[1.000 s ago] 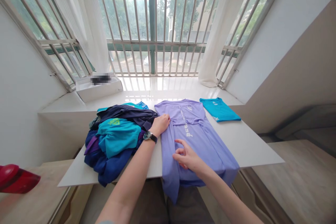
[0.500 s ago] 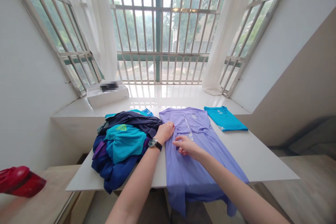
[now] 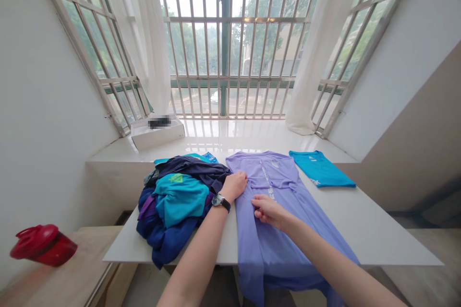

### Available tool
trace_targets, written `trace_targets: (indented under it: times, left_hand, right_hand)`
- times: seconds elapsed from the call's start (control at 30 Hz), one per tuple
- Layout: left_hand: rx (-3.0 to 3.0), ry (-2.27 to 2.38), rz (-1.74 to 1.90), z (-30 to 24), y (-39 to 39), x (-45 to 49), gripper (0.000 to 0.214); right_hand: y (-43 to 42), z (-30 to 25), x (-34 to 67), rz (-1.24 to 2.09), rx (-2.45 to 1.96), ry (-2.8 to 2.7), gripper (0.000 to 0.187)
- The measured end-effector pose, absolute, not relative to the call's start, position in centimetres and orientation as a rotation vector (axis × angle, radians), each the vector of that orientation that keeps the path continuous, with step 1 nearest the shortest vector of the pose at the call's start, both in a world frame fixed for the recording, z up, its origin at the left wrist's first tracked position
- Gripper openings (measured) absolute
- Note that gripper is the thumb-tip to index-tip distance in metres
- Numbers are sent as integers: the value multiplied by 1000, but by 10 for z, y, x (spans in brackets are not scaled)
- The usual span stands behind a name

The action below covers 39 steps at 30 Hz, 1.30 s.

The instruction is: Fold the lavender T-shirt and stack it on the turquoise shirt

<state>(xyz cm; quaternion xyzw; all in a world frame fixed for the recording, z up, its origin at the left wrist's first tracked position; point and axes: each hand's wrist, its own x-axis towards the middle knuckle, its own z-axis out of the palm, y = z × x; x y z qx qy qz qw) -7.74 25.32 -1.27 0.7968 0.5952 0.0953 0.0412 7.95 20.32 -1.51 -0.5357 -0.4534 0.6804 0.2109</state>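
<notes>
A lilac shirt (image 3: 284,211) lies lengthwise on the white table (image 3: 360,220), its lower end hanging over the near edge. My left hand (image 3: 236,185), with a watch on the wrist, rests with curled fingers on the shirt's left edge, beside a heap of clothes. My right hand (image 3: 268,210) lies on the middle of the shirt with its fingers bent and pinching the cloth. A pile of dark blue, teal and purple clothes (image 3: 176,204) sits on the table's left part.
A folded teal shirt (image 3: 320,168) lies at the table's far right. A white box (image 3: 156,130) stands on the window sill behind. A red object (image 3: 43,244) rests on the wooden surface at left. Barred windows and white curtains close off the back.
My right hand has moved up the lilac shirt toward my left hand and its fingers have closed on the cloth. The left hand has stayed at the shirt's left edge. The view has tilted up.
</notes>
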Motion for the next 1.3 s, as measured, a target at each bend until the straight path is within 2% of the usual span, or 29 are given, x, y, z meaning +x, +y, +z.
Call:
trace_targets:
  times: [0.13, 0.43, 0.8, 1.03, 1.3]
  left_hand:
    - [2448, 1820, 292, -14, 254, -78, 25]
    - [2452, 1815, 302, -16, 255, -78, 26]
    - [2449, 1821, 271, -13, 254, -78, 25]
    - [2448, 1819, 262, -10, 253, -78, 26]
    - [2433, 1832, 257, -12, 253, -76, 26]
  right_hand:
    - [191, -11, 79, 1878, -1503, -1230, 23]
    - [150, 0, 84, 1991, -1445, -1377, 39]
    - [82, -11, 97, 1986, -1557, -1549, 22]
    - [42, -49, 105, 1781, -1255, -1852, 13]
    - [8, -102, 115, 1282, -1354, -1903, 4]
